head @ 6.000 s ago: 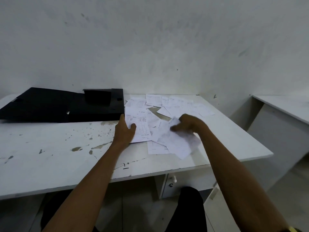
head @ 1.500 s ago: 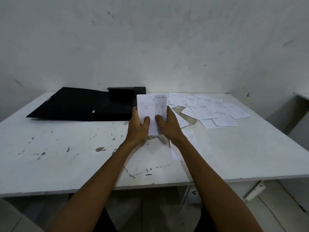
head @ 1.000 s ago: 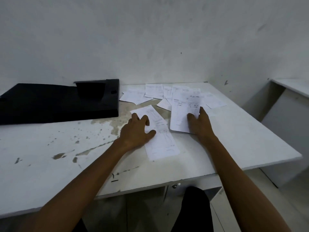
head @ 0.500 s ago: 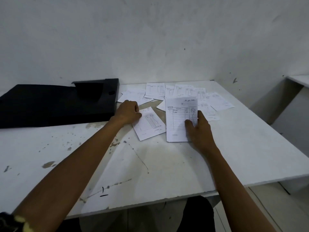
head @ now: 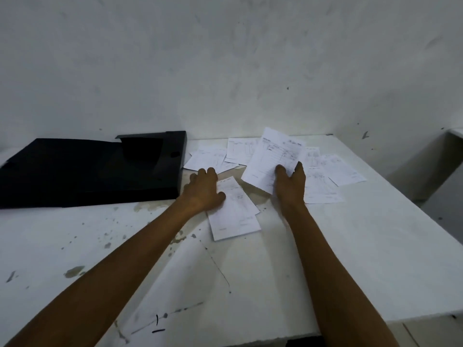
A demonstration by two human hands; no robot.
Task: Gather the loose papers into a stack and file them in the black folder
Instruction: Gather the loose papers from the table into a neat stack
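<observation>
My right hand (head: 290, 182) grips a small stack of white printed papers (head: 271, 160), lifted off the table and tilted to the right. My left hand (head: 204, 190) lies flat with spread fingers on two overlapping papers (head: 234, 214) near the table's middle. Several loose papers (head: 325, 169) lie scattered behind and to the right of my hands, and more loose papers (head: 213, 157) lie at the back centre. The black folder (head: 87, 169) lies open at the back left, its near right corner close to my left hand.
The white table (head: 350, 259) is chipped and stained on its left half. A white wall stands right behind it. A second white desk (head: 456, 132) shows at the far right edge, with a gap of floor between.
My right hand has lifted its papers and tilted them to the right. My left hand has come off the far sheet and pulled papers nearer, now pressing down on them.
</observation>
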